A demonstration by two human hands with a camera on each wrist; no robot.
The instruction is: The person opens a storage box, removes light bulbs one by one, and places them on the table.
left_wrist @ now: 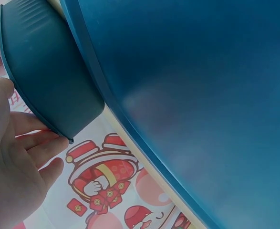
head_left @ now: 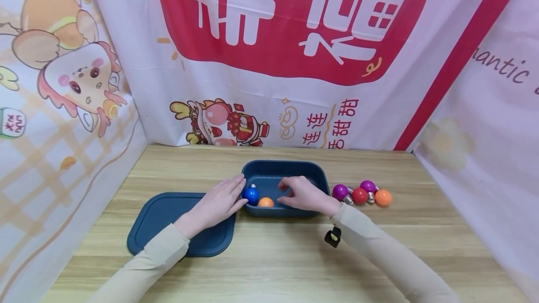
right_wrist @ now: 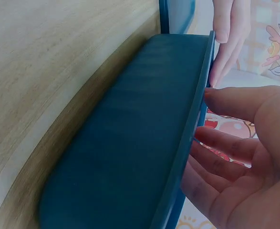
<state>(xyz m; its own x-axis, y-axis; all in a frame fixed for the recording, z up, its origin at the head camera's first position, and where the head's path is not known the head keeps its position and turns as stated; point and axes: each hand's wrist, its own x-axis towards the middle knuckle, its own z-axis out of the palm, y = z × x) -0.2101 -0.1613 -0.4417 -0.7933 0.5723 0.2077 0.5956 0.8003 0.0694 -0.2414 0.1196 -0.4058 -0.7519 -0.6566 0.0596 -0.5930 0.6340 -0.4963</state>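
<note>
A dark blue rectangular box [head_left: 286, 211] stands on the table. Inside it, toward the left end, lie a blue bulb [head_left: 251, 195] and an orange bulb [head_left: 265, 202]. My left hand [head_left: 221, 202] rests against the box's left end, its fingers along the rim in the left wrist view. My right hand [head_left: 305, 194] reaches over the front rim into the box, fingers bent and thumb apart, with nothing visible between them. In the right wrist view the box wall [right_wrist: 116, 124] hides what lies below the right fingertips [right_wrist: 204, 136].
A matching dark blue lid [head_left: 168, 219] lies flat left of the box, partly under the left forearm. Right of the box is a cluster of bulbs: purple ones [head_left: 340, 191], a red one [head_left: 360, 196] and an orange one [head_left: 383, 198]. Printed cloth hangs behind and at both sides.
</note>
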